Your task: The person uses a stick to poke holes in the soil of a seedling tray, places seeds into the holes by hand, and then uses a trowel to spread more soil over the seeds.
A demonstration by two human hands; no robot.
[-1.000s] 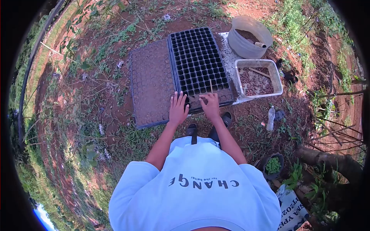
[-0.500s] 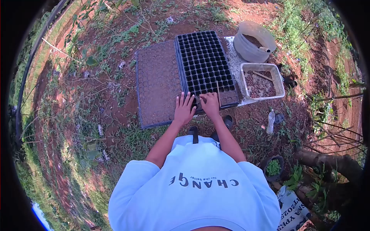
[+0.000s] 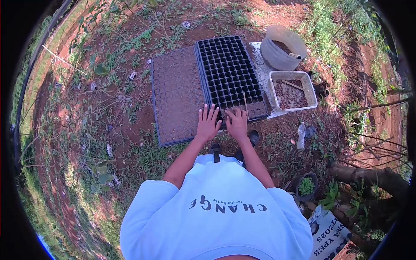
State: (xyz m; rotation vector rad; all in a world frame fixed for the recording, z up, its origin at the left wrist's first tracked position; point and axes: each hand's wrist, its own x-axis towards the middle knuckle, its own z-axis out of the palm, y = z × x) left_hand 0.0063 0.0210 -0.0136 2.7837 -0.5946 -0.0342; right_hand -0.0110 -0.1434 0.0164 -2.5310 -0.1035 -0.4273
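Just beyond the pale shirt (image 3: 216,212), two hands are at the near edge of a black cell tray (image 3: 229,69). The left hand (image 3: 208,125) lies palm down with its fingers spread, gripping nothing visible, their tips over the tray's near left corner. The right hand (image 3: 236,124) is loosely curled, fingertips at the nearest cells; whether it pinches anything I cannot tell, and a thin stick (image 3: 245,100) shows just beside its outer fingers. Away from the fingertips the tray stretches on: closest rows filled with brown soil, the rest dark hollow squares in a regular grid. A soil-covered tray (image 3: 175,141) flanks it on the left; rightward sits a white tub (image 3: 298,108) of reddish-brown bits, and farther off a translucent bucket (image 3: 281,63).
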